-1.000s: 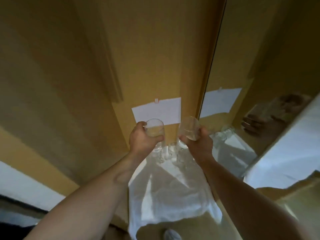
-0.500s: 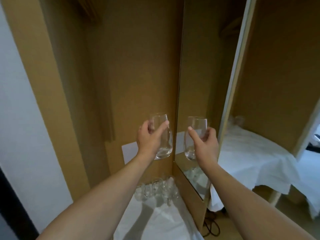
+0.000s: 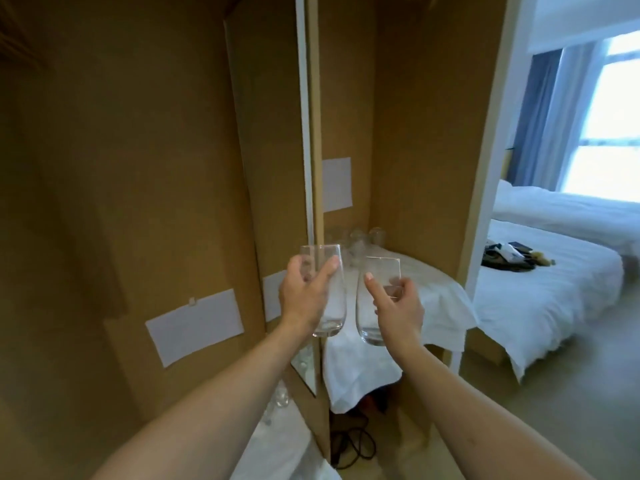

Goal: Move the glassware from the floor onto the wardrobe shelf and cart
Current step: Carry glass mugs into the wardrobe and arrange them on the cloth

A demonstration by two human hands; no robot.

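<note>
My left hand [image 3: 304, 299] grips a clear stemless glass [image 3: 329, 306] upright, thumb across its front. My right hand [image 3: 398, 313] holds a second clear glass [image 3: 375, 289] beside it, fingers wrapped behind. Both are raised in front of the wardrobe shelf [image 3: 433, 289], which is covered with a white cloth. Several glasses [image 3: 360, 240] stand at the back corner of that shelf. More glasses [image 3: 278, 398] remain low on the white cloth on the floor [image 3: 277, 445], partly hidden by my left arm.
A brown wardrobe divider panel [image 3: 313, 168] stands between the left and right compartments. White paper labels [image 3: 194, 323] are stuck on the back wall. Black cables [image 3: 353, 441] lie under the shelf. A white bed [image 3: 536, 289] with dark items is at right.
I have lifted both glasses up from the floor cloth and turned right. The cloth-covered shelf and bedroom have come into view; the glasses now sit in front of the shelf.
</note>
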